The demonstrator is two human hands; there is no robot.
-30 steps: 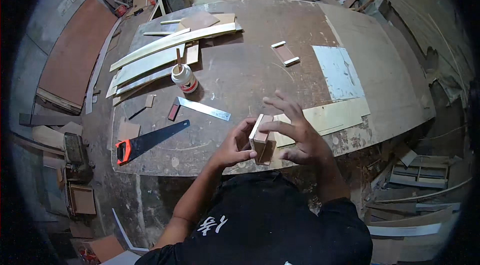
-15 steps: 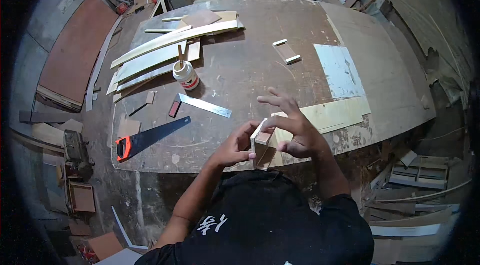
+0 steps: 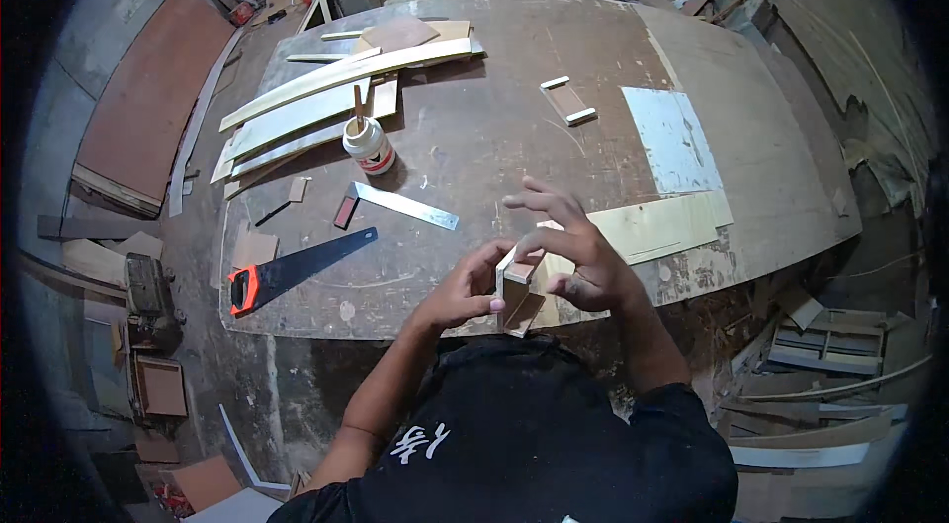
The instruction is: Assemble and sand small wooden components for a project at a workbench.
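The small wooden assembly (image 3: 520, 272) is in front of you, over the near edge of the counter (image 3: 465, 157): a thin, flat outer board with pale edges, and reddish-brown, square-cornered pieces set against it. Your left hand (image 3: 461, 296) pinches the outer board from the left, thumb on its near side. Your right hand (image 3: 587, 264) bends its index finger to the far end, other fingers spread; you cannot tell whether its thumb touches the wood.

Compared with a second ago, the assembly is tilted slightly differently, showing more of its near piece, and your right thumb has moved farther away from you. The tools lie as before.

To the right is a smooth, pale plank (image 3: 657, 228); to the left, a try square (image 3: 405, 207) with a shiny metal blade and a handsaw (image 3: 311, 271) with an orange-and-black handle. Farther left stands a white plastic jar (image 3: 368, 147), a brown stick (image 3: 358, 104) in its mouth.
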